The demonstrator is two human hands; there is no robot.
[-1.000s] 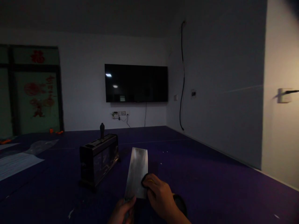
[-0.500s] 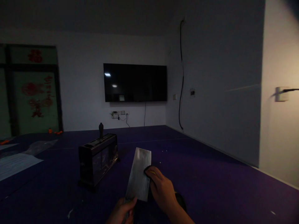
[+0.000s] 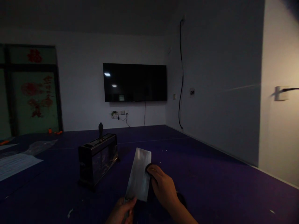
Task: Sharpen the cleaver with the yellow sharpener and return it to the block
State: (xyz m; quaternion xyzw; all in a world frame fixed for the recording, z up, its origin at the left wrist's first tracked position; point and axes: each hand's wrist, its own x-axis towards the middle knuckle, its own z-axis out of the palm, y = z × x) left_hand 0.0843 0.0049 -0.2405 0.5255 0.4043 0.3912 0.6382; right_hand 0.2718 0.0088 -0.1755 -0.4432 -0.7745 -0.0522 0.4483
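Observation:
My left hand [image 3: 122, 211] is closed round the handle of a cleaver [image 3: 139, 174], whose broad grey blade points up and away from me. At the blade's right edge my right hand [image 3: 163, 184] pinches a small dark object [image 3: 148, 168]; its kind is too dim to make out. Left of the cleaver stands a dark box-shaped knife block [image 3: 98, 160] with see-through-looking sides. One black handle [image 3: 101, 130] sticks up from its top. Behind my right wrist a black rounded thing [image 3: 181, 199] is mostly hidden.
The purple-blue surface [image 3: 210, 183] carries white crumbs and scraps. Printed paper [image 3: 17, 165] and clear plastic wrap [image 3: 42, 146] lie at the left, with small orange things [image 3: 50, 131] farther back. A television [image 3: 135, 82] hangs on the far wall; a black cable [image 3: 181, 84] hangs on the right wall.
My right hand, with the small dark object, has shifted slightly right along the blade's edge. My left hand and the cleaver are nearly still.

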